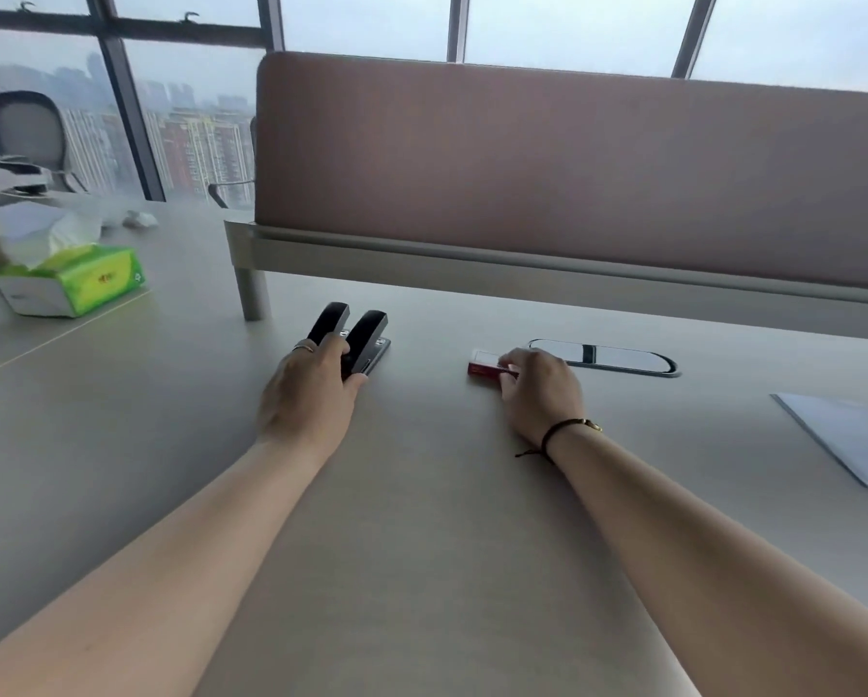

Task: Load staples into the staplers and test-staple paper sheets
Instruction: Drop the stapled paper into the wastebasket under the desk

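Note:
Two black staplers lie side by side on the beige desk (421, 495), the left stapler (329, 320) and the right stapler (369, 334). My left hand (311, 394) rests on their near ends, with fingers curled around the left one and the thumb under the right one. A small red staple box (487, 365) sits to the right, and my right hand (540, 389) pinches its near right end. White paper sheets (844, 435) lie at the far right edge.
A brown divider panel (572, 168) on a grey rail closes off the back of the desk. An oval cable grommet (623, 358) sits behind the staple box. A green tissue box (74, 284) stands at the left, with an office chair (34, 133) by the windows.

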Tool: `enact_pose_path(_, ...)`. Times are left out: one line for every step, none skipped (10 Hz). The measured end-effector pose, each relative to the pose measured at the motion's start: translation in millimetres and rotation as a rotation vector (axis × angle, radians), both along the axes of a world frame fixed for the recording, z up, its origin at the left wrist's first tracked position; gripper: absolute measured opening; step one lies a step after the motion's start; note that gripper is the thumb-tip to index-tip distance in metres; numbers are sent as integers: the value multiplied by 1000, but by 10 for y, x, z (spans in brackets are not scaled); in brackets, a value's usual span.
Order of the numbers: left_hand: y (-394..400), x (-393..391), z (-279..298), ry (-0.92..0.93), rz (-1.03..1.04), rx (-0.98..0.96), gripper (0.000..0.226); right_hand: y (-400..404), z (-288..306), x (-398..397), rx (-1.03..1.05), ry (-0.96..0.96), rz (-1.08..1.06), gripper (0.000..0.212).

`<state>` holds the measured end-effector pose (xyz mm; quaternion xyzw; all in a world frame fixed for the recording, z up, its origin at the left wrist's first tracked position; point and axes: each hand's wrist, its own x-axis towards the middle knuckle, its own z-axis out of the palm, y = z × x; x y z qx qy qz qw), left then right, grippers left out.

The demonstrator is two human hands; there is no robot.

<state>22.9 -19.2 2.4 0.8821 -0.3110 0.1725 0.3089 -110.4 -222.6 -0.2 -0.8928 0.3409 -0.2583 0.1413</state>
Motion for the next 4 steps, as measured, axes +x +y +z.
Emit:
enact_pose_path(0, 47, 1, 27, 20, 8, 33, 137, -11, -132, 37, 55, 55, 42)
enact_pose_path(16, 36, 28, 49, 29, 16, 31, 352, 10, -410, 77, 94, 92, 50)
enact_pose_path(68, -84, 95, 35, 33, 63, 36, 571, 37, -727, 91, 113, 121, 50)
enact_pose_path(166, -307, 116, -11, 47, 99, 42, 736, 57, -1094, 76, 118, 142, 47)
